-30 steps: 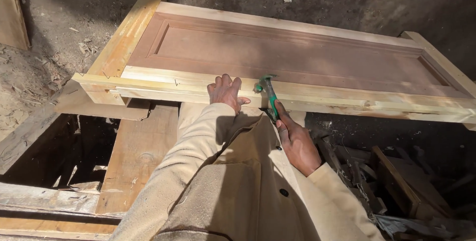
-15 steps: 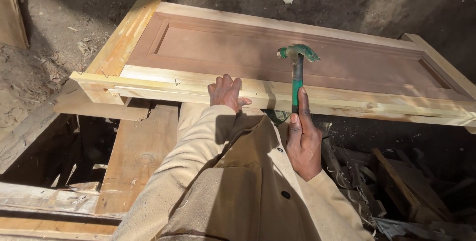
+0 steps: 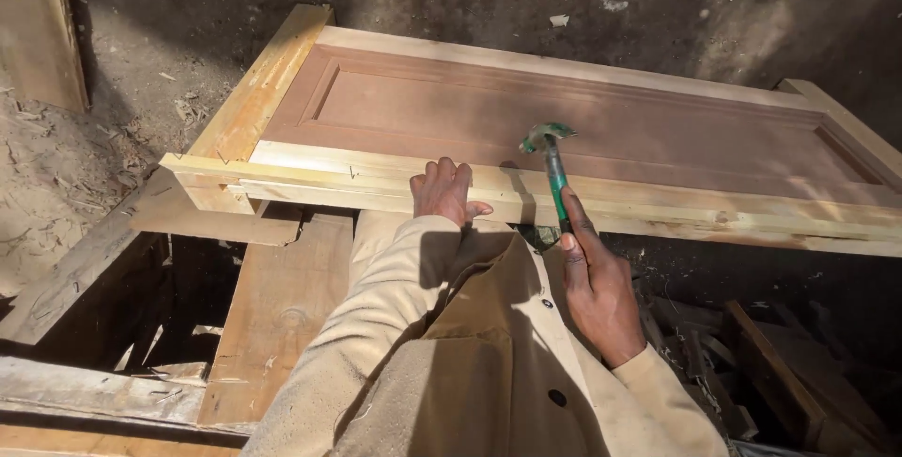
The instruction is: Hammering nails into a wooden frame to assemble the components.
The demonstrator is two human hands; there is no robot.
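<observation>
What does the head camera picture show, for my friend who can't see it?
A person's right hand holds a green-handled hammer raised over a long wooden door panel, while the left hand presses on its pale front rail. Rough planks lie below.

the person wears a loose, pale beige jacket of thick cloth, creased and lit in patches by the sun. both sleeves are long and reach the wrists, leaving the left hand (image 3: 444,191) and the right hand (image 3: 601,293) bare. 2 small dark buttons sit on the front edge, which folds open to a darker tan inside
</observation>
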